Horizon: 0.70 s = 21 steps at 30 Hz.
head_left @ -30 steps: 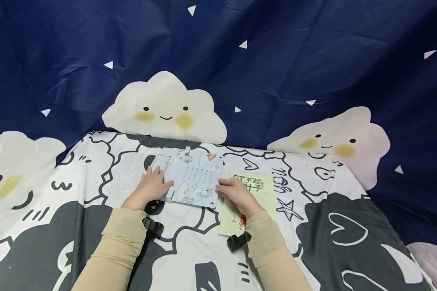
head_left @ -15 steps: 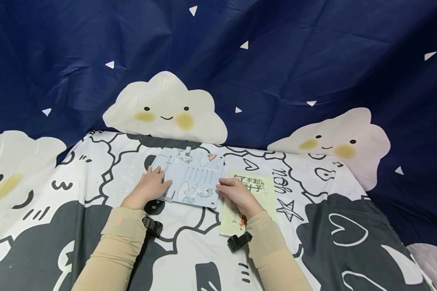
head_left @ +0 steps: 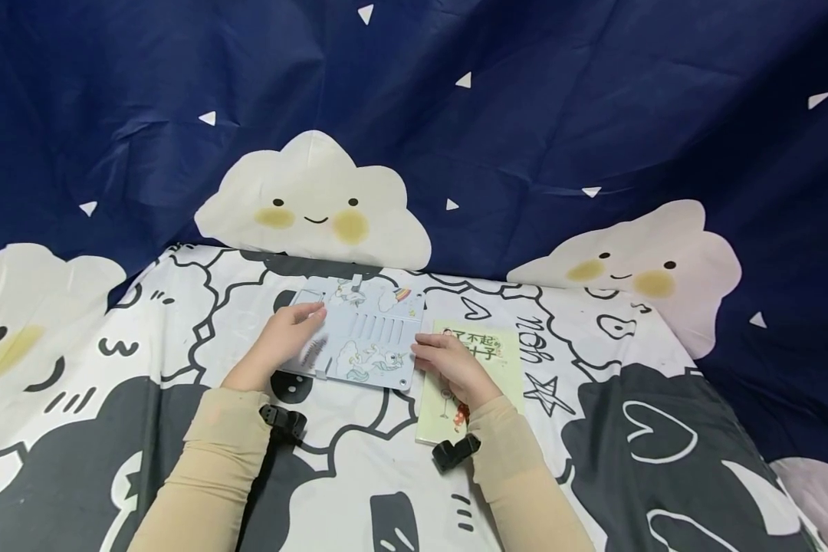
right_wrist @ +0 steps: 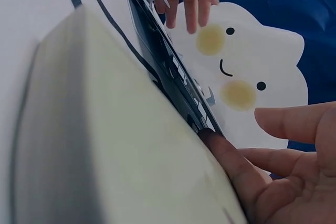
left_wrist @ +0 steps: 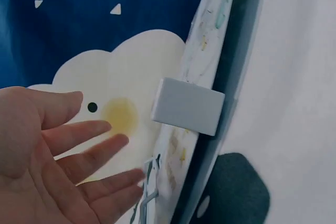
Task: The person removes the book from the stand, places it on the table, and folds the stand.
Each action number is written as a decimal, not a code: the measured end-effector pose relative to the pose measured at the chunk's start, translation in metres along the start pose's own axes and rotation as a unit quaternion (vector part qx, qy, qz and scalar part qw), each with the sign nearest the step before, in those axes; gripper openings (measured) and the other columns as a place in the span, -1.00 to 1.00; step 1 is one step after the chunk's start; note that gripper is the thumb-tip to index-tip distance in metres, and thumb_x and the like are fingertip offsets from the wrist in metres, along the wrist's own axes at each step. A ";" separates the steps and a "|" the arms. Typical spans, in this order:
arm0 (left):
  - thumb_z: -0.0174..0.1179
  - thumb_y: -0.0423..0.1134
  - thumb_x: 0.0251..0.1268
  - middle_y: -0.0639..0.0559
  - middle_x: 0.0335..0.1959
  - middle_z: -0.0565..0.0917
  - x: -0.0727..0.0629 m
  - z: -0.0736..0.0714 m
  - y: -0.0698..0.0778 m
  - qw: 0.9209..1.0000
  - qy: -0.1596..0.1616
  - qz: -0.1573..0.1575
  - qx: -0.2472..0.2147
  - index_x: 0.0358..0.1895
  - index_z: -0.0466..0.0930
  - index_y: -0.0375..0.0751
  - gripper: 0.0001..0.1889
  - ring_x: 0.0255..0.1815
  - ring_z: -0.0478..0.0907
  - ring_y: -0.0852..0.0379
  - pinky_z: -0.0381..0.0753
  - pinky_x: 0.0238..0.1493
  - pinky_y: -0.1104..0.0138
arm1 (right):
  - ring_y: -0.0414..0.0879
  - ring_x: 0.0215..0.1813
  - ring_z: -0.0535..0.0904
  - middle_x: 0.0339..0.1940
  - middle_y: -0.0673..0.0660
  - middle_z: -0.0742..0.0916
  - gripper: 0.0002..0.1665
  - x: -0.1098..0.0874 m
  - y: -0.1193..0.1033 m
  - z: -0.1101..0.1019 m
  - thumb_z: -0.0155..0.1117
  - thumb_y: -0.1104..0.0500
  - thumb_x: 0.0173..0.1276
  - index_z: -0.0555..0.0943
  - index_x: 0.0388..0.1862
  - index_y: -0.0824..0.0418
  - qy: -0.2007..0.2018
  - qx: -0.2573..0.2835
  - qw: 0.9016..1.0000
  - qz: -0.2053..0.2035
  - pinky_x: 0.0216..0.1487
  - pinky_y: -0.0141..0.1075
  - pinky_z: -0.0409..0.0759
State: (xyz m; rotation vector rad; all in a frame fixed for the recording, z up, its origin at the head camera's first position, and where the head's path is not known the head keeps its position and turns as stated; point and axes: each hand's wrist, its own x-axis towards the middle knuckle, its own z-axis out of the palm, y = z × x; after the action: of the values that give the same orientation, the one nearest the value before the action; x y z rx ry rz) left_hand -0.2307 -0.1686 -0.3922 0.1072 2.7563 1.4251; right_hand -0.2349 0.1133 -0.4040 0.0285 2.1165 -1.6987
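A pale blue book stand (head_left: 369,328), printed with unicorns and a rainbow, lies folded flat on the patterned cloth in the head view. My left hand (head_left: 284,336) hovers over its left side. The left wrist view shows that hand's fingers (left_wrist: 94,153) spread and straight, apart from the stand's edge and its grey plastic clip (left_wrist: 188,106). At the stand's right edge is my right hand (head_left: 451,366). In the right wrist view, one finger (right_wrist: 231,163) touches the stand's edge from below, while the thumb is held away from it.
A light green book (head_left: 502,360) with Chinese lettering lies right of the stand, partly under my right hand. Behind the cloth-covered surface (head_left: 359,468) hangs a dark blue curtain (head_left: 510,138) printed with smiling clouds.
My left hand has lifted off the stand's left part and turned, moving slightly up and away from the surface. The right hand and the stand stay nearly where they were.
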 end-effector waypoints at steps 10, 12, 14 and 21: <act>0.11 -0.06 0.48 -0.30 0.14 0.65 0.001 -0.004 -0.001 0.998 -0.024 0.043 -0.024 0.31 0.47 -0.39 -0.47 0.01 0.64 -0.17 0.60 0.04 0.16 | 0.14 0.42 0.45 0.50 0.32 0.39 -0.36 0.004 0.000 -0.002 0.13 0.17 0.50 0.29 0.48 0.37 -0.007 0.005 1.000 -0.005 0.51 -0.09 0.28; 0.21 -0.06 0.40 -0.26 0.07 0.68 0.000 -0.005 -0.003 0.998 -0.048 0.052 -0.004 0.28 0.51 -0.37 -0.47 -0.04 0.63 -0.10 0.56 -0.04 0.26 | 0.15 0.42 0.44 0.50 0.33 0.39 -0.36 0.004 0.000 -0.002 0.12 0.18 0.51 0.28 0.48 0.37 -0.007 0.008 1.000 -0.006 0.50 -0.09 0.29; 0.30 -0.08 0.31 -0.25 0.04 0.67 -0.001 -0.006 -0.004 0.995 -0.083 0.058 0.010 0.27 0.51 -0.37 -0.43 -0.06 0.61 -0.06 0.54 -0.10 0.29 | 0.15 0.42 0.44 0.50 0.33 0.38 -0.36 0.004 0.000 -0.002 0.12 0.18 0.51 0.28 0.48 0.38 -0.007 0.009 1.000 -0.006 0.49 -0.09 0.30; 0.52 -0.18 0.00 -0.23 -0.06 0.56 -0.005 -0.005 -0.007 0.982 -0.175 0.060 0.040 0.19 0.50 -0.40 -0.33 -0.20 0.42 0.03 0.42 -0.14 0.29 | 0.15 0.42 0.44 0.50 0.33 0.38 -0.35 0.003 0.001 -0.001 0.14 0.19 0.50 0.28 0.48 0.38 -0.005 0.019 1.000 -0.007 0.47 -0.10 0.34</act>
State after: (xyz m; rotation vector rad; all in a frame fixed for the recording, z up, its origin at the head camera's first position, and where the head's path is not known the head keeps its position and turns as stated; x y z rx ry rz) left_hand -0.2263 -0.1769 -0.3951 0.4854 2.5493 1.1807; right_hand -0.2377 0.1144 -0.4061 0.0164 2.0824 -1.7428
